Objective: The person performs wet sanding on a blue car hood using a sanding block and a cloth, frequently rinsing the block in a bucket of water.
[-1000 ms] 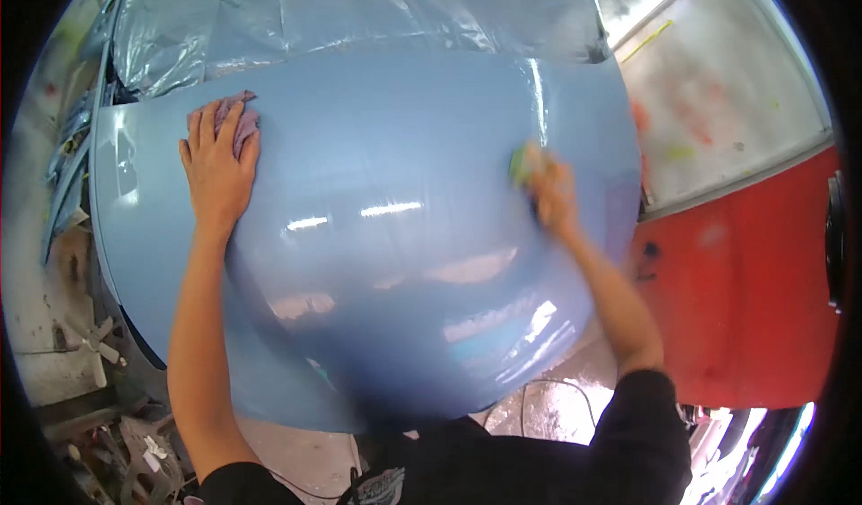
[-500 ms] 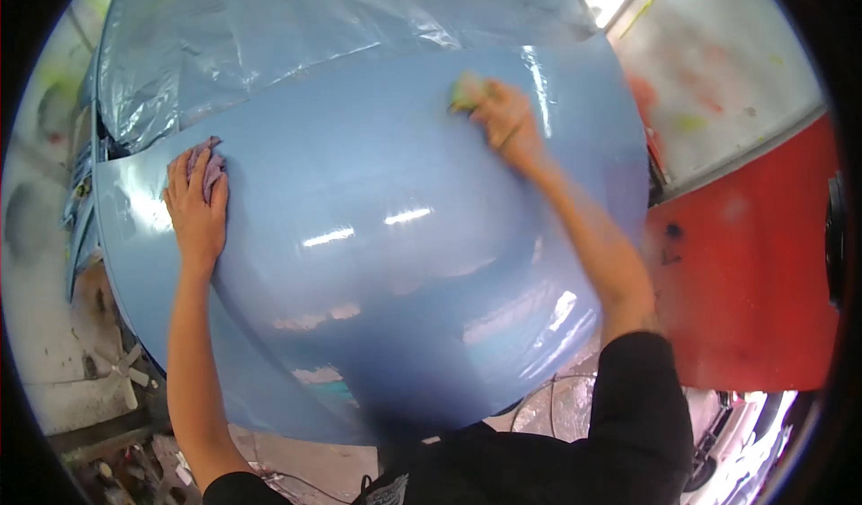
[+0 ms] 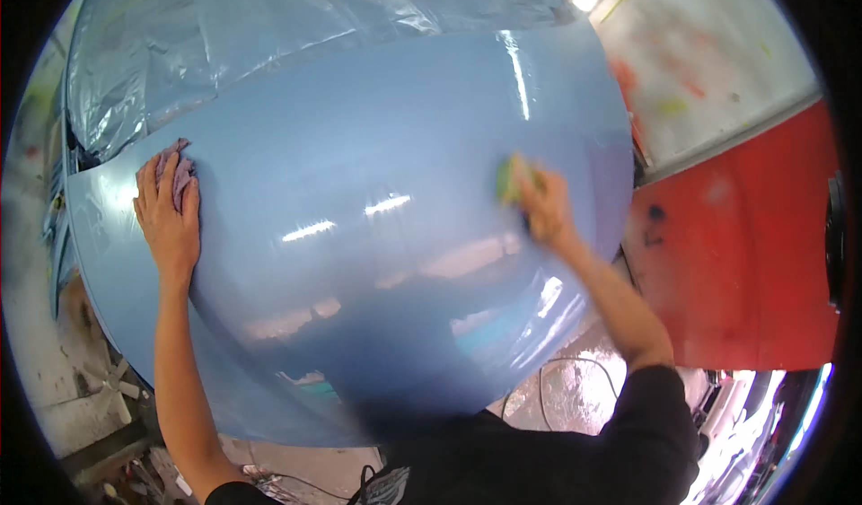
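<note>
A glossy light-blue car hood (image 3: 359,137) spreads out in front of me. On its left side lies my left hand (image 3: 169,218), fingers stretched out over a crumpled purple-grey cloth (image 3: 182,171), which is pressed to the paint. My right hand (image 3: 546,209), blurred by motion, grips a green and yellowish sponge (image 3: 510,180) on the right part of the hood. The sponge's far side is partly covered by my fingers.
Clear plastic sheeting (image 3: 269,20) covers the car beyond the hood. A red panel (image 3: 736,254) stands close on the right, beside a paint-spattered wall (image 3: 709,65). A fan-shaped grey part (image 3: 112,386) sits at lower left. A cable (image 3: 543,397) runs over the floor near me.
My right hand has drawn the sponge from the hood's far part toward me and a little right. My left hand stays on the cloth; the whole view has shifted slightly.
</note>
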Demonstrator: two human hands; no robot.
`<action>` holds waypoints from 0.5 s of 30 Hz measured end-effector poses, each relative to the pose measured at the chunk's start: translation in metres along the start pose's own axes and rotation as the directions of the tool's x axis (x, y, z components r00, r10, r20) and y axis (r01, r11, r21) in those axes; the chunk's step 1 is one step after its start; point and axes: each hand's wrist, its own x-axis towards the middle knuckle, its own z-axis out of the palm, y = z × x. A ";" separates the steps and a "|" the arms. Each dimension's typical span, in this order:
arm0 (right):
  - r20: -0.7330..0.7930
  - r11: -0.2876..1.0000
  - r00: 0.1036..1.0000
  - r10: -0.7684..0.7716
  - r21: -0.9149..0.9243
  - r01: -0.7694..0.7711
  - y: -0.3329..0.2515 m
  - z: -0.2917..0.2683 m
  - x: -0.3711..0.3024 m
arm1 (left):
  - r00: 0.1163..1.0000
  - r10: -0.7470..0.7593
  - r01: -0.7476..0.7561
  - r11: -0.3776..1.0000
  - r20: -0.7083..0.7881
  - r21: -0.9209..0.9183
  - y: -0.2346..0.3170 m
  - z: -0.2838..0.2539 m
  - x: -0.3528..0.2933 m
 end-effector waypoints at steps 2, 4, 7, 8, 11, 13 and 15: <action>-0.129 0.987 0.980 0.150 -0.042 -0.156 0.097 0.016 0.087 | 1.000 0.022 -0.022 1.000 -0.001 -0.016 0.013 0.003 0.013; -0.218 0.949 0.934 0.285 -0.073 -0.307 0.190 0.015 0.159 | 0.999 0.030 -0.025 0.991 0.043 -0.130 0.032 0.008 0.026; -0.220 0.850 0.865 0.451 -0.191 -0.492 0.183 0.049 0.192 | 0.998 0.053 -0.052 0.995 0.016 -0.086 0.016 0.008 0.018; -0.172 0.896 0.898 0.404 -0.126 -0.427 0.164 0.055 0.170 | 0.998 0.053 -0.050 0.995 0.034 -0.090 0.011 0.008 0.013; -0.115 0.975 0.974 0.198 0.127 -0.183 0.080 0.028 0.077 | 0.999 0.040 -0.040 0.998 -0.008 -0.047 0.006 0.004 0.010; -0.213 0.981 0.965 0.152 0.147 -0.122 0.024 0.016 0.052 | 0.999 0.029 -0.029 0.999 0.013 0.031 -0.005 -0.004 0.001; -0.011 0.860 0.918 0.396 0.355 -0.367 0.038 0.016 0.071 | 1.000 0.001 -0.001 0.999 0.000 0.042 -0.005 -0.008 -0.004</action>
